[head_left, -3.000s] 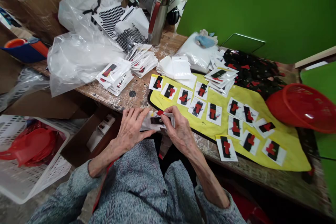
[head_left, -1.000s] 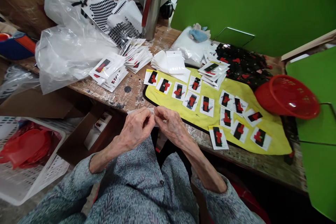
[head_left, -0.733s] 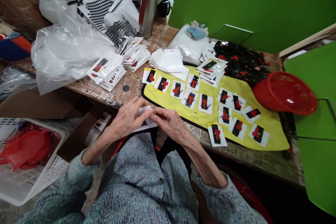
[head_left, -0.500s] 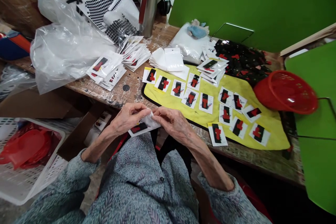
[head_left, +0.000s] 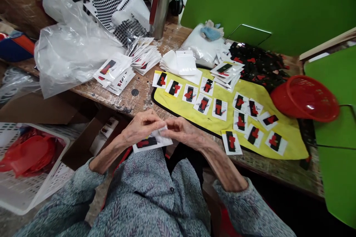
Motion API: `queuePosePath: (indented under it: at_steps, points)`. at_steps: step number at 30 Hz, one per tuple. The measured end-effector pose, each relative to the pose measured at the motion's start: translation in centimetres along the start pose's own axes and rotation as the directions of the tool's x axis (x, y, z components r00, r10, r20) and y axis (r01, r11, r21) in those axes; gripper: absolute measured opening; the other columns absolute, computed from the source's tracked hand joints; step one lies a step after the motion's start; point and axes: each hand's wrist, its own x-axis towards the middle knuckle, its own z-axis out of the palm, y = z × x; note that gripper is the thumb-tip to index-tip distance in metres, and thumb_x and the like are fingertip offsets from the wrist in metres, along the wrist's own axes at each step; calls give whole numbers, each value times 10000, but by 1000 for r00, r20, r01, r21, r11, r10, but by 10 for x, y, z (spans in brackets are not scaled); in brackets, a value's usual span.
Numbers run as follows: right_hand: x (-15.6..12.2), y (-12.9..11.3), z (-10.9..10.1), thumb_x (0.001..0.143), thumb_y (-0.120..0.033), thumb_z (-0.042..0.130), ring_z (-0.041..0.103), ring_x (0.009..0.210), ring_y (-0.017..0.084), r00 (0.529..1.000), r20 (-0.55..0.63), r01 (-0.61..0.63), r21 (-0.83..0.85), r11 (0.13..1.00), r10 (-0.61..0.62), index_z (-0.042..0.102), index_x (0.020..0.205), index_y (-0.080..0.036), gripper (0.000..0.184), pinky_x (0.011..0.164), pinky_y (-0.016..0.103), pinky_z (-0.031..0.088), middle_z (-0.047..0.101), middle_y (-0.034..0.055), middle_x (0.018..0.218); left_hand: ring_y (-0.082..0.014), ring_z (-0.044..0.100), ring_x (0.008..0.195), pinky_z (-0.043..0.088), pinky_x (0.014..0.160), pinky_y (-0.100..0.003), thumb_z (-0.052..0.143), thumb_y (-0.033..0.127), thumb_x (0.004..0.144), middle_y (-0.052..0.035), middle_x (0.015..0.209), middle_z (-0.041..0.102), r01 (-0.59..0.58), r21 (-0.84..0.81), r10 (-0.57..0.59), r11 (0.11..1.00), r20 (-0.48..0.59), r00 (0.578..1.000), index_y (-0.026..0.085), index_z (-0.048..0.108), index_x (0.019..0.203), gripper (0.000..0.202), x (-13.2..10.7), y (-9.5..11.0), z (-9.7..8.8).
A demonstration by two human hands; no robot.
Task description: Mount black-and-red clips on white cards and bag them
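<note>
Both of my hands meet just in front of the table's near edge, over my lap. My left hand [head_left: 140, 127] pinches the top edge of a small clear packet [head_left: 151, 142] holding a white card with a black and red piece. My right hand [head_left: 185, 133] pinches the same top edge from the right. The packet hangs flat below my fingers. On the yellow cloth [head_left: 289, 133] beyond lie several white cards with black and red pieces [head_left: 218, 107], laid out in rows.
Stacks of filled packets [head_left: 115, 72] and empty clear bags [head_left: 185, 63] lie on the worn table [head_left: 139, 96]. A red basket [head_left: 306, 98] lies at the right, a steel flask [head_left: 160, 5] at the back, a white crate [head_left: 30, 189] on the floor at left.
The packet was held up between both hands with the card going in; now it hangs lower, below my fingers, with the card inside and both hands pinching its top edge.
</note>
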Motion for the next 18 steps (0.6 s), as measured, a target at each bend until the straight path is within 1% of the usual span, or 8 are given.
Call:
queuePosePath:
  at_steps: [2, 3, 5, 7, 9, 11, 15, 18]
  points:
    - [3, 2, 2, 825, -365, 579, 355, 551, 88, 999, -14, 31, -87, 996, -32, 566, 710, -183, 216, 513, 224, 303, 430, -47, 622, -134, 529, 683, 458, 612, -276, 562, 399, 900, -13, 730, 553, -51, 108, 57, 993, -53, 997, 200, 701, 753, 283, -2, 5, 4]
    - [4, 3, 3, 828, -352, 567, 338, 549, 87, 996, -70, 51, -141, 989, -61, 548, 686, -183, 222, 507, 224, 280, 412, -48, 611, -145, 535, 714, 467, 643, -292, 570, 410, 896, -20, 753, 560, -61, 203, 88, 977, -124, 988, 200, 691, 769, 274, -4, 8, 7]
    - [6, 5, 6, 830, -325, 549, 314, 549, 86, 972, -206, 60, -259, 964, -116, 483, 631, -185, 252, 501, 227, 240, 378, -52, 590, -161, 527, 728, 462, 691, -325, 629, 448, 852, -17, 739, 557, -32, 415, 167, 909, -292, 942, 188, 639, 740, 284, -9, 15, 13]
    - [7, 6, 11, 817, -283, 549, 310, 547, 86, 941, -300, 46, -348, 936, -158, 414, 596, -191, 275, 499, 230, 220, 357, -57, 569, -139, 484, 632, 426, 642, -309, 666, 454, 821, 16, 628, 508, 17, 521, 197, 853, -353, 915, 186, 536, 636, 351, -15, 21, 19]
    - [7, 6, 15, 806, -233, 538, 339, 554, 90, 920, -345, 41, -383, 923, -184, 403, 598, -192, 252, 513, 230, 241, 377, -55, 566, -105, 429, 535, 370, 562, -272, 625, 385, 858, 42, 556, 464, 30, 503, 139, 864, -295, 945, 189, 461, 587, 373, -19, 24, 24]
    - [5, 3, 18, 819, -213, 512, 376, 565, 95, 917, -349, 50, -379, 924, -193, 445, 627, -189, 205, 540, 231, 283, 419, -49, 583, -93, 427, 521, 339, 536, -253, 540, 272, 896, 39, 569, 488, 44, 464, 74, 884, -234, 969, 188, 463, 607, 311, -22, 25, 26]
    - [-2, -7, 16, 899, -283, 452, 403, 573, 99, 964, -222, 66, -342, 937, -149, 488, 676, -186, 246, 549, 232, 309, 460, -39, 614, -104, 432, 556, 343, 565, -253, 461, 181, 898, 29, 610, 485, 55, 472, 43, 880, -196, 980, 194, 454, 649, 250, -23, 23, 23]
    - [-6, -12, 12, 898, -277, 466, 397, 565, 97, 968, -209, 50, -389, 920, -141, 473, 652, -185, 263, 545, 235, 296, 456, -41, 595, -106, 417, 564, 338, 569, -255, 443, 175, 909, 34, 622, 450, 14, 479, 61, 878, -141, 988, 199, 421, 663, 249, -24, 22, 22]
